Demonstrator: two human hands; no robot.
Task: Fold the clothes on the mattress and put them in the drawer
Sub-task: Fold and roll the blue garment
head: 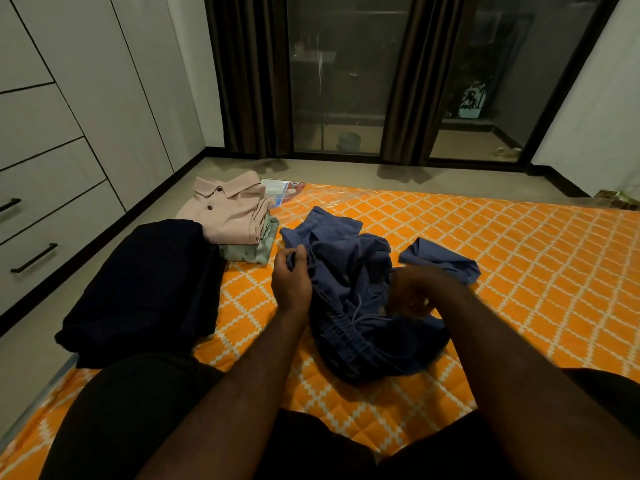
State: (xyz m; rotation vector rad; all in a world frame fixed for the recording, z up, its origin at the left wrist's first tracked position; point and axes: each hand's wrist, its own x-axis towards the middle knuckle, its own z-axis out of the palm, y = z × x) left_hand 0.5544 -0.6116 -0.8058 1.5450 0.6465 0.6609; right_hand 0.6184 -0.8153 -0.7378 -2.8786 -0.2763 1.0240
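1. Blue garment [349,265] crumpled on the orange mattress [519,271], just ahead of the knees; elastic waistband [343,341] and drawstring [360,306] nearest the body.
2. Left hand [291,282] clenched round a bunch of the blue cloth at its far left; right hand [415,292] blurred over the cloth's middle, grip impossible to tell.
3. Best next, by judgement: find the waistband's two ends, pinch one in each hand, lift and shake to free both legs, then lay flat and smooth before folding.
4. Tuck the drawstring inside to avoid a lump in the fold.
5. Open room for spreading: bare mattress to the right and beyond the cloth.
6. Tighter on the left: pink shirt [228,213] stacked on green garment [263,247] just beside the blue cloth, dark folded garment [145,285] lying across the mattress's left edge.
7. Drawers [45,209] well apart on the left wall, shut, across a strip of floor [27,358]; probably worth carrying the finished pile flat with both hands.
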